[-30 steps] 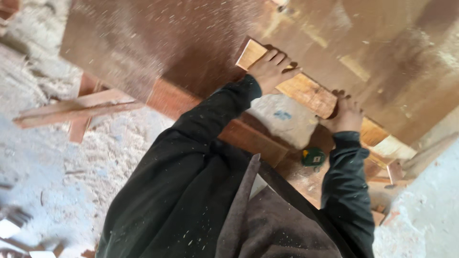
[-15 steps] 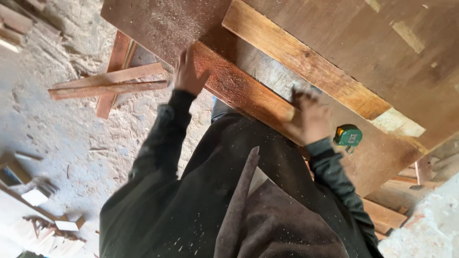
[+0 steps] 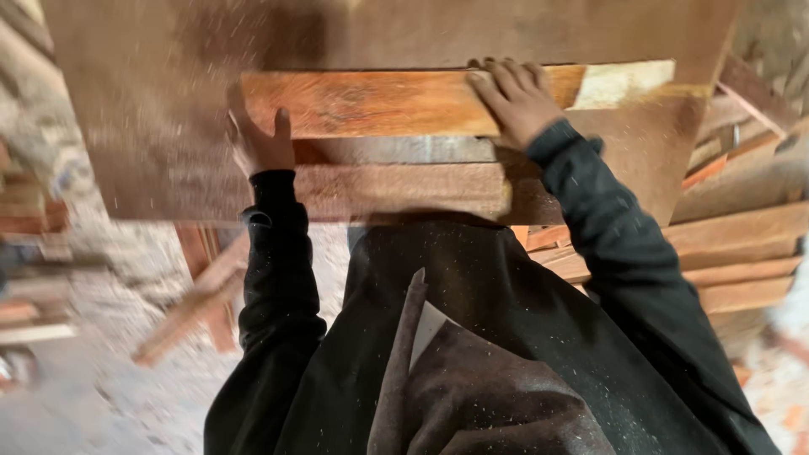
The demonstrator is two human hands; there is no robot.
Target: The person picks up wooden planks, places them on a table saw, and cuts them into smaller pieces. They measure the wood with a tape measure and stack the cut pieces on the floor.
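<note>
Since half a second ago the view has swung square to the brown sawdust-flecked wooden surface (image 3: 168, 109), and the small green tool beside the right hand is gone from sight. The long orange-brown wooden plank (image 3: 379, 103) lies across the surface's near edge. The left hand (image 3: 259, 143) grips its left end; the right hand (image 3: 516, 99) presses flat, fingers spread, on top.

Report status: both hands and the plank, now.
Left hand gripping plank's left end. Right hand flat on orange plank, which lies on dusty bench top. Nothing blocking; sawdust everywhere.
</note>
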